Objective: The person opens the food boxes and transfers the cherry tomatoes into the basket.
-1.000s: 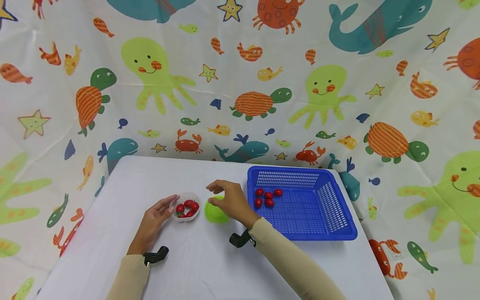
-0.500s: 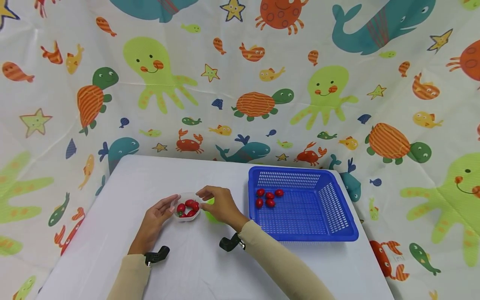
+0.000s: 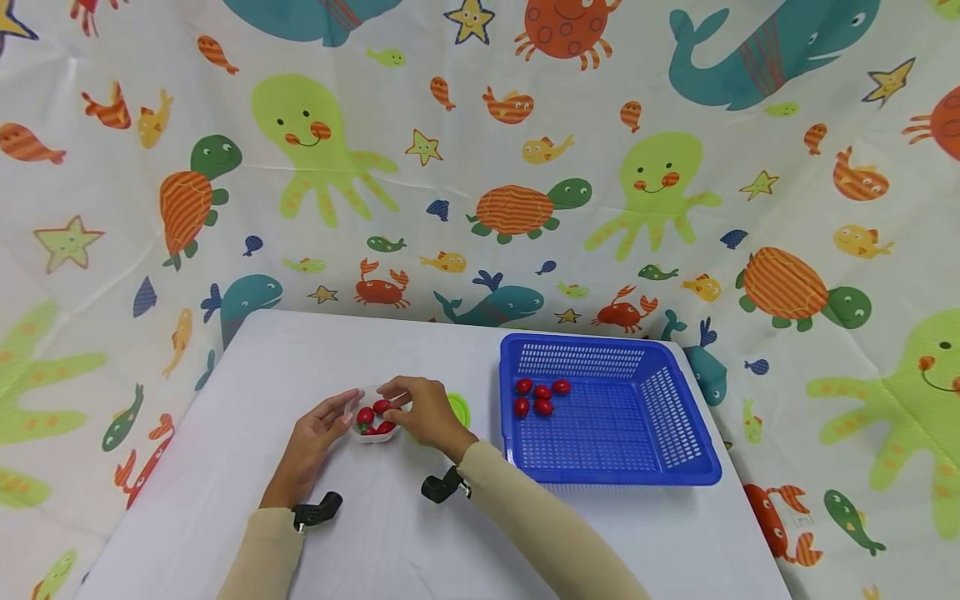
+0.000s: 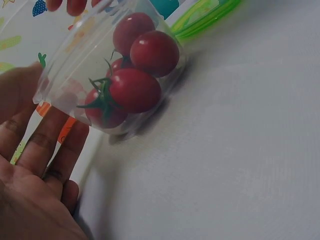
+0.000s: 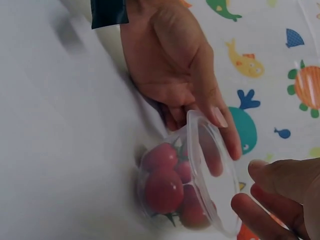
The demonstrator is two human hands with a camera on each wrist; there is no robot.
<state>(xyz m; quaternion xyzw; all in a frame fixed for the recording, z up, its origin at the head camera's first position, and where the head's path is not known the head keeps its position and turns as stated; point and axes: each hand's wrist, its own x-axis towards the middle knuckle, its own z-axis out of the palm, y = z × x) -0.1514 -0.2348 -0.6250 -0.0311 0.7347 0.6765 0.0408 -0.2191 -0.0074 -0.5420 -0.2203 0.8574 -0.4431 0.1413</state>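
Observation:
A small clear plastic container holding several red cherry tomatoes stands on the white table, left of centre in the head view. Green stems show on some of them. My left hand holds the container at its left side, its thumb at the rim and its fingers along the outer wall. Over the container's right side is my right hand, thumb and fingers apart, with nothing visible between them. In the right wrist view its fingertips are just beyond the rim. A bright green lid lies behind the right hand, partly hidden.
A blue plastic basket stands on the right of the white table, with several cherry tomatoes in its left part. Behind the table hangs a curtain printed with sea animals.
My right hand has moved left from above the green lid to over the container's right side, uncovering part of the lid. My left hand and the container keep their place.

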